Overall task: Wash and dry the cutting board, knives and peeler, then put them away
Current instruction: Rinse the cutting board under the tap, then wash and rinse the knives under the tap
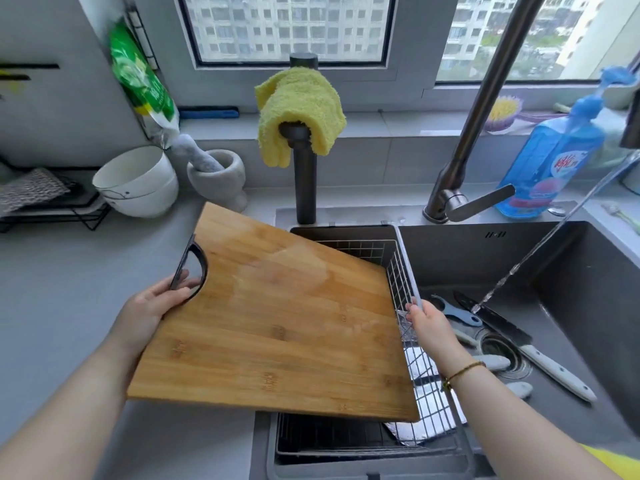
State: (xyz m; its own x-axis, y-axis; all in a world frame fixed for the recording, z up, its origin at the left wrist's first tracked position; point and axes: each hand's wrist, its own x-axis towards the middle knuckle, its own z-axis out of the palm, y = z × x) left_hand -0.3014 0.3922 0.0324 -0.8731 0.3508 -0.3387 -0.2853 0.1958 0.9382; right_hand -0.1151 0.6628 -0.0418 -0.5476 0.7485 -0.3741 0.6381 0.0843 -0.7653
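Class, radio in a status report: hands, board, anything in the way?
Left hand grips board handle, right hand holds its right edge. Board tilted over basket. Knives and peeler lie in sink, water running.

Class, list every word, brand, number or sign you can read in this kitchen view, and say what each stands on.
On the green bag: printed characters, too blurred to read.
On the blue dish soap bottle: red label characters, too blurred to read.
On the sink wall: a small mark, too small to read.
Nothing can be quoted.
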